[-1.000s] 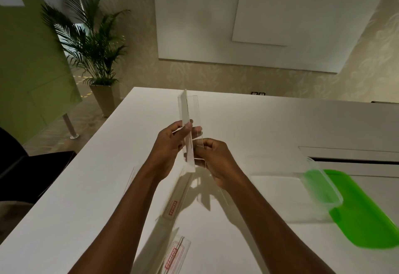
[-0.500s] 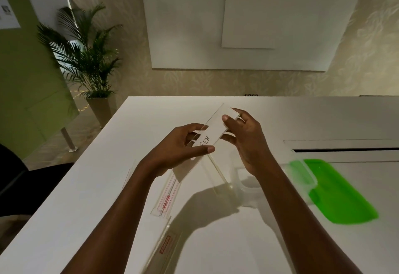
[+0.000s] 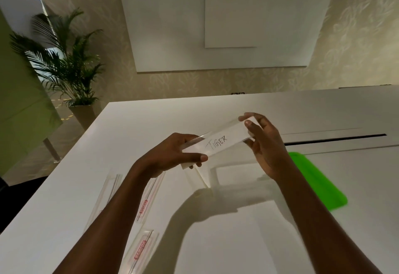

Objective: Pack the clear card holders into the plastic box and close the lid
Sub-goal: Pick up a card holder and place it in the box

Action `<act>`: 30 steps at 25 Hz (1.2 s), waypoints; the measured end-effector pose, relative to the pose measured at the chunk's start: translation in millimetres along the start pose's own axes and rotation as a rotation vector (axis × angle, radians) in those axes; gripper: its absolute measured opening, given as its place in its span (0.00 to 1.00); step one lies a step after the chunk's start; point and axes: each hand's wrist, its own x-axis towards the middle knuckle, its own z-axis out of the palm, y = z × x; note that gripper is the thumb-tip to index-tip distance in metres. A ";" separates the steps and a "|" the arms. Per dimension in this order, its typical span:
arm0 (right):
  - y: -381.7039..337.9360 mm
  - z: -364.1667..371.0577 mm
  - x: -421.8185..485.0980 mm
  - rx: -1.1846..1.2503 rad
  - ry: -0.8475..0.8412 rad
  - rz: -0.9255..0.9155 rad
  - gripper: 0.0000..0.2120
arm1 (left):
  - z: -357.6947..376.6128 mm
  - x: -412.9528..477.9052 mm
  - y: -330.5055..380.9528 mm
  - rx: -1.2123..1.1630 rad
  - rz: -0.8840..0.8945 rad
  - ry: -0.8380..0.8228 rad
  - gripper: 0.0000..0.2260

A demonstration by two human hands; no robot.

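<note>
Head view: the TIGER card holder [image 3: 218, 143] is pinched at both ends by the left hand [image 3: 170, 155] and right hand [image 3: 267, 146], tilted above the open plastic box [image 3: 216, 176], presumably so it can be lowered in lengthwise.

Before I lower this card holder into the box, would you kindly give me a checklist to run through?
1. Grip: left hand and right hand each pinch one end of the card holder: ok.
2. Plastic box open, green lid lying on the table to its right: ok.
3. Room inside the box: cannot tell, its walls are clear.
4. Holder lined up with the box: cannot tell; it is held at a slant.
5. All holders packed: not ok, loose holders lie on the table at left.
</note>
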 end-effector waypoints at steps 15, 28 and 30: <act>41.0 -118.1 56.4 -1.284 -0.600 0.103 0.24 | 46.6 107.7 -10.7 0.683 -0.113 -0.028 0.25; 104.1 -123.3 59.9 -1.713 -0.633 0.186 0.24 | 107.7 147.2 -49.1 1.034 -0.316 -0.096 0.24; 107.2 -122.4 60.7 -1.783 -0.636 0.171 0.24 | 114.2 152.4 -56.3 1.084 -0.330 -0.103 0.24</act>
